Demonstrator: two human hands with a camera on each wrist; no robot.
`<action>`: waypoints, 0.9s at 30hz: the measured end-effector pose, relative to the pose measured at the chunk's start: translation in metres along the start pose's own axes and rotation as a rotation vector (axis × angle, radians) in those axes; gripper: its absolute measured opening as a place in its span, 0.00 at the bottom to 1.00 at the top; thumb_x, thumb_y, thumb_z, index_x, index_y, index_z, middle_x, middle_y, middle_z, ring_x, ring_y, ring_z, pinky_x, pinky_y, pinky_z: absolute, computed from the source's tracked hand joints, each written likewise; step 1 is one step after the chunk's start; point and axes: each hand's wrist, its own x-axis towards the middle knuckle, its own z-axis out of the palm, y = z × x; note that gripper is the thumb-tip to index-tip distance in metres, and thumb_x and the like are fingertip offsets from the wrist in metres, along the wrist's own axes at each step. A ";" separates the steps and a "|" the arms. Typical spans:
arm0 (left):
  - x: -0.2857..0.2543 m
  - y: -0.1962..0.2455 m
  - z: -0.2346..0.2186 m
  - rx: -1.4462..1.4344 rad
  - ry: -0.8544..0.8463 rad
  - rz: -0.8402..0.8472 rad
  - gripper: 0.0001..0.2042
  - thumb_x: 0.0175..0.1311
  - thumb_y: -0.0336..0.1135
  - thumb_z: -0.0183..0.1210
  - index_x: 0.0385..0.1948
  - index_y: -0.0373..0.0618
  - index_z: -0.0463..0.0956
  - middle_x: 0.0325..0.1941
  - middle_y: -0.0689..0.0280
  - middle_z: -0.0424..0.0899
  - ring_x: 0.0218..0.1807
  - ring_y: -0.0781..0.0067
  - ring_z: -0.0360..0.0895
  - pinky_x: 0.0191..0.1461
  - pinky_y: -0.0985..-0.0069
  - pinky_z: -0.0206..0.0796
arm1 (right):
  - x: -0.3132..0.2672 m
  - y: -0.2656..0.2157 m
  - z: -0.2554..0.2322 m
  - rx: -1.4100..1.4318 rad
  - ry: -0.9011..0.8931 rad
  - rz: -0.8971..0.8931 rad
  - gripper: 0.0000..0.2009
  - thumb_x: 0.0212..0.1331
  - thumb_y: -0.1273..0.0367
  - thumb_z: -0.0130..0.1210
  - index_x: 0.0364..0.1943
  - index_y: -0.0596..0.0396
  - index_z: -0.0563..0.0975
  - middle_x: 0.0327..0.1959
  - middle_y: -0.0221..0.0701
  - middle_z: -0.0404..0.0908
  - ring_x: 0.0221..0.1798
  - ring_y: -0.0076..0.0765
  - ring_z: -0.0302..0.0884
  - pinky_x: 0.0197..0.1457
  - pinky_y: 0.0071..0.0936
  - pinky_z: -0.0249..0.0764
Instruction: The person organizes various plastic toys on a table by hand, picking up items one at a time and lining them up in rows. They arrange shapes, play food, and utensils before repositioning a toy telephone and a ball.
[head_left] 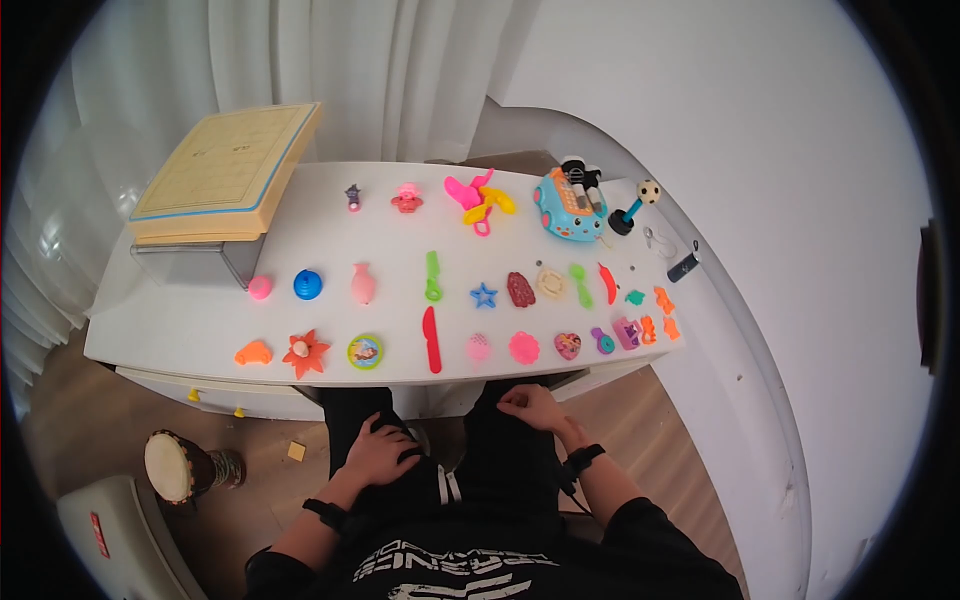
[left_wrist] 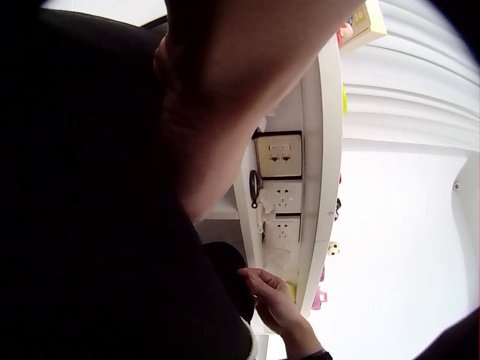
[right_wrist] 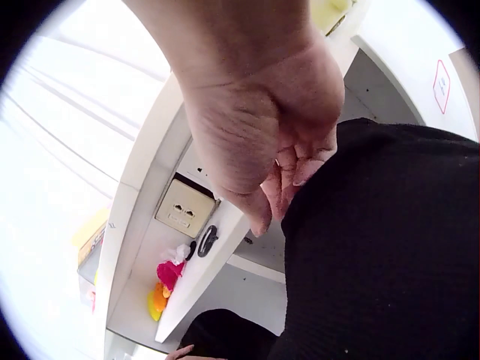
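In the head view my left hand (head_left: 382, 452) rests on the left thigh, fingers spread over black trousers. My right hand (head_left: 535, 406) lies on the other thigh, its fingers loosely curled with nothing in them; the right wrist view shows that hand (right_wrist: 262, 127) against the black fabric. Both hands are below the front edge of the white table (head_left: 220, 325). Closest to them on the tabletop are a red toy knife (head_left: 431, 340), a pale pink round piece (head_left: 479, 347), a pink scalloped disc (head_left: 524, 347) and a heart-shaped piece (head_left: 568, 346).
Small toys stand in rows, among them a blue star (head_left: 484, 295) and a green spoon (head_left: 581, 286). Behind are a toy car (head_left: 572, 210) and a football on a stand (head_left: 648, 192). A yellow box (head_left: 225, 165) stands back left, a drum (head_left: 172, 467) on the floor.
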 end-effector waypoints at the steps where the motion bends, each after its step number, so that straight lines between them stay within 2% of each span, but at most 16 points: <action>1: 0.000 0.000 0.001 0.004 -0.006 0.009 0.21 0.73 0.58 0.51 0.55 0.60 0.85 0.58 0.70 0.87 0.69 0.71 0.75 0.84 0.47 0.38 | 0.000 0.000 0.001 -0.005 0.027 0.001 0.18 0.57 0.53 0.69 0.41 0.53 0.88 0.31 0.35 0.88 0.36 0.34 0.87 0.44 0.31 0.81; 5: 0.002 0.001 0.001 -0.018 -0.005 0.009 0.22 0.73 0.59 0.50 0.55 0.60 0.85 0.58 0.69 0.86 0.68 0.70 0.75 0.83 0.46 0.38 | -0.001 -0.001 0.006 -0.129 0.106 -0.067 0.16 0.57 0.52 0.68 0.39 0.47 0.88 0.24 0.28 0.85 0.30 0.35 0.85 0.37 0.33 0.79; 6: 0.003 0.002 0.001 -0.021 -0.014 0.002 0.22 0.73 0.58 0.51 0.55 0.60 0.85 0.58 0.69 0.86 0.68 0.70 0.75 0.83 0.47 0.38 | -0.001 0.001 0.009 -0.111 0.146 -0.091 0.13 0.57 0.56 0.69 0.37 0.48 0.87 0.19 0.27 0.81 0.25 0.31 0.81 0.32 0.32 0.75; 11: 0.007 0.007 -0.003 0.016 -0.016 0.040 0.21 0.73 0.58 0.52 0.55 0.58 0.85 0.58 0.69 0.87 0.69 0.70 0.74 0.83 0.48 0.39 | -0.006 0.000 0.024 0.016 0.264 -0.038 0.16 0.56 0.51 0.69 0.33 0.48 0.86 0.19 0.26 0.80 0.25 0.30 0.80 0.31 0.33 0.73; 13: 0.006 0.014 -0.005 -0.015 -0.013 0.065 0.20 0.71 0.56 0.55 0.53 0.56 0.85 0.58 0.68 0.86 0.70 0.70 0.74 0.84 0.49 0.38 | -0.013 0.000 0.023 -0.055 0.116 -0.079 0.18 0.57 0.48 0.68 0.34 0.47 0.86 0.20 0.26 0.78 0.26 0.30 0.80 0.31 0.33 0.72; 14: 0.005 0.017 -0.006 -0.008 -0.031 0.082 0.20 0.71 0.56 0.55 0.53 0.56 0.85 0.58 0.68 0.86 0.70 0.70 0.74 0.84 0.49 0.38 | -0.017 0.001 0.022 -0.039 0.127 -0.062 0.18 0.57 0.48 0.68 0.34 0.47 0.86 0.20 0.26 0.78 0.26 0.30 0.80 0.31 0.33 0.72; 16: 0.004 0.022 -0.012 -0.098 0.092 0.154 0.17 0.68 0.52 0.61 0.51 0.54 0.86 0.55 0.67 0.88 0.64 0.66 0.79 0.79 0.54 0.54 | -0.023 0.004 0.016 -0.060 0.035 -0.133 0.19 0.58 0.47 0.67 0.35 0.48 0.86 0.21 0.26 0.79 0.26 0.29 0.79 0.33 0.31 0.72; 17: 0.002 0.022 -0.016 -0.087 0.080 0.160 0.17 0.68 0.52 0.61 0.51 0.54 0.86 0.55 0.67 0.88 0.64 0.66 0.79 0.79 0.54 0.54 | -0.024 0.005 0.013 -0.071 -0.012 -0.174 0.20 0.58 0.47 0.67 0.35 0.48 0.86 0.21 0.26 0.79 0.27 0.28 0.79 0.33 0.31 0.72; 18: -0.001 0.026 -0.027 -0.230 0.134 0.105 0.16 0.66 0.48 0.64 0.49 0.52 0.86 0.52 0.66 0.89 0.59 0.64 0.82 0.72 0.57 0.62 | -0.029 0.002 0.008 -0.060 -0.006 -0.173 0.20 0.58 0.47 0.67 0.35 0.48 0.86 0.21 0.26 0.79 0.27 0.28 0.79 0.33 0.31 0.72; 19: -0.005 0.031 -0.042 -0.377 0.189 0.044 0.14 0.64 0.45 0.67 0.47 0.50 0.86 0.50 0.65 0.89 0.55 0.62 0.85 0.66 0.60 0.69 | -0.041 -0.006 0.001 0.069 -0.127 -0.149 0.17 0.59 0.51 0.68 0.36 0.50 0.86 0.23 0.26 0.81 0.28 0.25 0.79 0.35 0.29 0.73; 20: -0.010 0.039 -0.068 -0.315 0.409 0.125 0.13 0.59 0.38 0.72 0.44 0.48 0.86 0.45 0.63 0.90 0.48 0.59 0.86 0.53 0.63 0.75 | -0.053 -0.013 -0.009 0.194 -0.249 -0.125 0.15 0.60 0.55 0.69 0.37 0.52 0.86 0.24 0.26 0.82 0.30 0.23 0.79 0.36 0.27 0.73; 21: -0.018 0.043 -0.097 -0.306 0.488 0.099 0.13 0.58 0.37 0.73 0.44 0.47 0.86 0.45 0.62 0.90 0.47 0.59 0.86 0.54 0.63 0.76 | -0.067 -0.022 -0.022 0.196 -0.256 -0.123 0.15 0.60 0.55 0.69 0.37 0.52 0.86 0.24 0.26 0.82 0.30 0.23 0.79 0.36 0.27 0.73; 23: -0.040 0.037 -0.143 -0.326 0.658 0.006 0.15 0.54 0.33 0.74 0.44 0.46 0.86 0.45 0.61 0.90 0.46 0.58 0.86 0.54 0.63 0.75 | -0.096 -0.042 -0.053 0.344 -0.068 -0.152 0.13 0.61 0.60 0.71 0.39 0.55 0.85 0.25 0.26 0.84 0.31 0.21 0.80 0.38 0.28 0.76; 25: -0.062 0.007 -0.165 -0.291 0.884 -0.109 0.19 0.52 0.30 0.72 0.49 0.42 0.84 0.48 0.57 0.89 0.51 0.55 0.84 0.59 0.60 0.73 | -0.110 -0.044 -0.089 0.304 0.366 -0.134 0.10 0.61 0.65 0.69 0.41 0.56 0.84 0.27 0.25 0.84 0.33 0.20 0.79 0.41 0.27 0.75; 26: -0.078 -0.013 -0.173 -0.143 0.915 -0.200 0.26 0.53 0.30 0.70 0.58 0.40 0.79 0.60 0.53 0.83 0.62 0.51 0.78 0.68 0.57 0.66 | -0.111 -0.027 -0.107 0.263 0.571 -0.148 0.11 0.62 0.66 0.68 0.44 0.56 0.84 0.33 0.27 0.85 0.37 0.22 0.80 0.45 0.27 0.75; 27: -0.083 -0.023 -0.176 -0.136 0.909 -0.212 0.26 0.53 0.30 0.70 0.58 0.40 0.79 0.60 0.53 0.83 0.62 0.51 0.78 0.68 0.57 0.66 | -0.111 -0.007 -0.124 0.220 0.774 -0.159 0.13 0.63 0.66 0.67 0.47 0.57 0.83 0.39 0.29 0.86 0.42 0.24 0.81 0.49 0.28 0.74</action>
